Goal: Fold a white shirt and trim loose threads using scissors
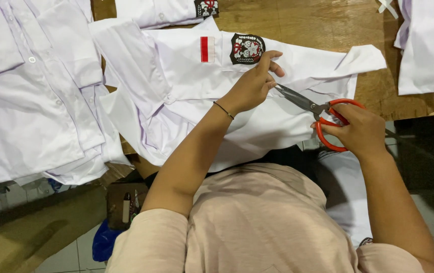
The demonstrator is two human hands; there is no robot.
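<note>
White shirt (257, 101) lies spread across the wooden table (318, 23), right in front of the person, its chest badge (247, 48) and small red-and-white patch (207, 49) facing up. Left hand (255, 83) is down on the cloth just under that badge, fingers curled and pinching a bit of fabric, thumb side raised, wrist bent, a thin dark bracelet (223, 110) around it. The left forearm runs up diagonally from the beige sleeve, crossing over the shirt's lower half. Scissors (318, 114) come in from the right, red handles, dark blades nearly together, with the tips right at the left hand's fingers. Right hand (358, 131) grips those handles, fingers through the loops, knuckles up, held off the table's near edge with the forearm angling back toward the body. Whether the blade tips touch the cloth, I cannot tell. Out to the left sits a stack of folded white shirts (29, 101), overlapping each other. More white cloth (429, 45) lies at the far right corner, well apart from the hands.
</note>
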